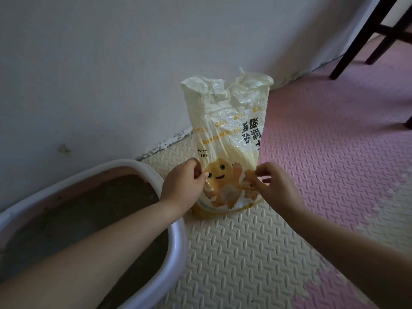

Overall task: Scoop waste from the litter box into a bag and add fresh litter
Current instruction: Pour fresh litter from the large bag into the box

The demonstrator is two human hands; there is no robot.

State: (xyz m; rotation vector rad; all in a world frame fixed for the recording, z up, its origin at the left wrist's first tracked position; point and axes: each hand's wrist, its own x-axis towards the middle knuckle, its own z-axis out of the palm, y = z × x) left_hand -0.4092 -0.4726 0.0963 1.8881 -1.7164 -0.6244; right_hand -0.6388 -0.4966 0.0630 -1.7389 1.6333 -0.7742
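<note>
litter bag [227,139] stands upright between left hand [180,184] and right hand [274,186], both pinching its lower front.

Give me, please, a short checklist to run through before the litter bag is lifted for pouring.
1. Left hand grips the litter bag: ok.
2. Right hand pinches the bag: ok.
3. Bag stands upright on the mat: ok.
4. Bag top open: cannot tell, it is crumpled.
5. Litter box sits beside the bag: ok.
6. Waste scooped out of the box: cannot tell.
</note>
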